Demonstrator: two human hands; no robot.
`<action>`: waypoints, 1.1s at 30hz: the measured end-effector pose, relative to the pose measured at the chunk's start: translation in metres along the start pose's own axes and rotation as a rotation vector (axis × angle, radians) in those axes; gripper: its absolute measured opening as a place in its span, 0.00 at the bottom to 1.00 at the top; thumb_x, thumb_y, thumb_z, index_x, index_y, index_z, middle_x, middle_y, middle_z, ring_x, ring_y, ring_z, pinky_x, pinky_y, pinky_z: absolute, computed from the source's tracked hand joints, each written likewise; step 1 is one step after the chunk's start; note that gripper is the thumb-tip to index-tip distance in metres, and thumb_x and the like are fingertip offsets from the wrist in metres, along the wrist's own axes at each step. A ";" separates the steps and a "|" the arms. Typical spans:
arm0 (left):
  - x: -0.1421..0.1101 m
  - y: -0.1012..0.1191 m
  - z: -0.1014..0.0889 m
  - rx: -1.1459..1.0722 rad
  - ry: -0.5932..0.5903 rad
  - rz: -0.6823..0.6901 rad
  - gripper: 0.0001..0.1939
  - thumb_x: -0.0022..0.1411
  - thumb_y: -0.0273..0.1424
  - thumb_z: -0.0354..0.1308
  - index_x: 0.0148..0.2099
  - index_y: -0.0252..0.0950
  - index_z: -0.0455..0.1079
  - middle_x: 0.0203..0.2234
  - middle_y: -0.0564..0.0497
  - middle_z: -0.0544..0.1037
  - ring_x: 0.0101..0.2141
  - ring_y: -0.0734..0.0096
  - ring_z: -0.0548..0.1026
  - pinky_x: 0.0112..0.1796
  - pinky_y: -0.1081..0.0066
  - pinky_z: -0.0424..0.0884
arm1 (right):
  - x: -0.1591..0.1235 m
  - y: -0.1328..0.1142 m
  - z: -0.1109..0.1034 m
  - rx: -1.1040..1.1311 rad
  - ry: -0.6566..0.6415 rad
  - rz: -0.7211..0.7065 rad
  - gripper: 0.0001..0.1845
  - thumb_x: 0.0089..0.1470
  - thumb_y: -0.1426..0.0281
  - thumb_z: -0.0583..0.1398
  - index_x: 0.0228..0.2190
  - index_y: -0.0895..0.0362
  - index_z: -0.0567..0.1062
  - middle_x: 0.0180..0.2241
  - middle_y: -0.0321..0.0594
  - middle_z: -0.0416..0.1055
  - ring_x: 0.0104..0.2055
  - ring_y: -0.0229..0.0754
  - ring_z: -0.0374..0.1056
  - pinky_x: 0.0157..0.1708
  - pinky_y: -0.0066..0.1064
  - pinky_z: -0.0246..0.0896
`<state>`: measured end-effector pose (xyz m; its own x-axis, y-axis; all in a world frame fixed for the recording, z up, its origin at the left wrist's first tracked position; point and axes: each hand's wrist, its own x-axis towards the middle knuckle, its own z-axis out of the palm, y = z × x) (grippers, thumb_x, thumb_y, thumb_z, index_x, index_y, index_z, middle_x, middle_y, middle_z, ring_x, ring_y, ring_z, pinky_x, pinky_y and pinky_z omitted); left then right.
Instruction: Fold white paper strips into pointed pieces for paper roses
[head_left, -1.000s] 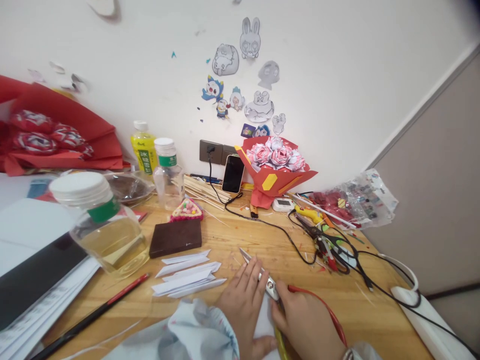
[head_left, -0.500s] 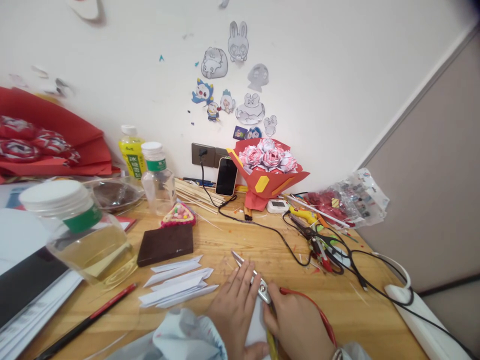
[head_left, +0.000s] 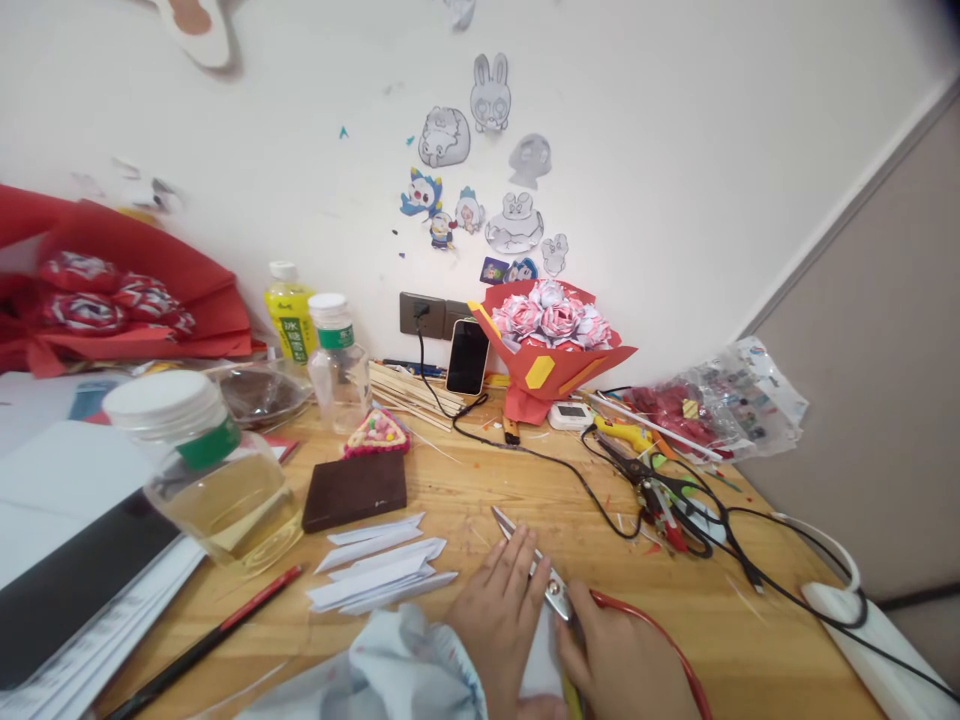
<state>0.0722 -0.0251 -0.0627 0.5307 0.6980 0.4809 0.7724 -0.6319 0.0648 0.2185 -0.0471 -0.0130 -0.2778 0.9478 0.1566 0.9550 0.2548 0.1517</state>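
My right hand is closed on a pair of scissors with silver blades and a red looped handle. The blades point away to the upper left, low over the wooden table. My left hand lies flat with its fingers stretched out, partly covering the blades and a piece of white paper. How far the blades are apart under the fingers is hidden. Something yellow shows at the bottom edge beside my right hand. Several folded white paper strips lie left of my left hand.
A dark brown flat box, a jar of yellowish liquid and a red-black pencil are on the left. A red-wrapped bouquet and phone stand behind. Black cables and a white power strip lie right.
The whole view has shifted, so everything appears a little farther right. Both hands stay in about the same position on the paper and scissors.
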 end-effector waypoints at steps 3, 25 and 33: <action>-0.005 -0.002 -0.004 -0.048 0.002 0.020 0.32 0.56 0.45 0.40 0.57 0.32 0.45 0.55 0.39 0.54 0.54 0.55 0.50 0.49 0.59 0.55 | 0.001 -0.004 -0.005 -0.019 -0.013 -0.015 0.04 0.47 0.69 0.51 0.26 0.54 0.65 0.14 0.36 0.69 0.15 0.39 0.65 0.13 0.26 0.35; -0.002 -0.002 -0.023 -0.144 -0.244 0.031 0.41 0.48 0.50 0.44 0.58 0.30 0.42 0.57 0.38 0.46 0.55 0.50 0.45 0.50 0.55 0.47 | 0.000 -0.007 -0.011 0.023 -0.048 0.025 0.04 0.47 0.70 0.51 0.27 0.54 0.66 0.16 0.36 0.69 0.17 0.39 0.66 0.14 0.26 0.36; -0.002 -0.011 -0.026 -0.155 -0.228 -0.010 0.46 0.44 0.53 0.46 0.58 0.28 0.41 0.57 0.36 0.44 0.55 0.45 0.41 0.49 0.51 0.46 | 0.017 -0.012 -0.012 0.039 -0.064 -0.008 0.03 0.47 0.70 0.52 0.27 0.54 0.65 0.17 0.36 0.70 0.17 0.39 0.66 0.14 0.26 0.33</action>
<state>0.0536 -0.0283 -0.0420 0.6014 0.7514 0.2716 0.7249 -0.6561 0.2100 0.2012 -0.0368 -0.0001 -0.2799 0.9555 0.0929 0.9563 0.2689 0.1147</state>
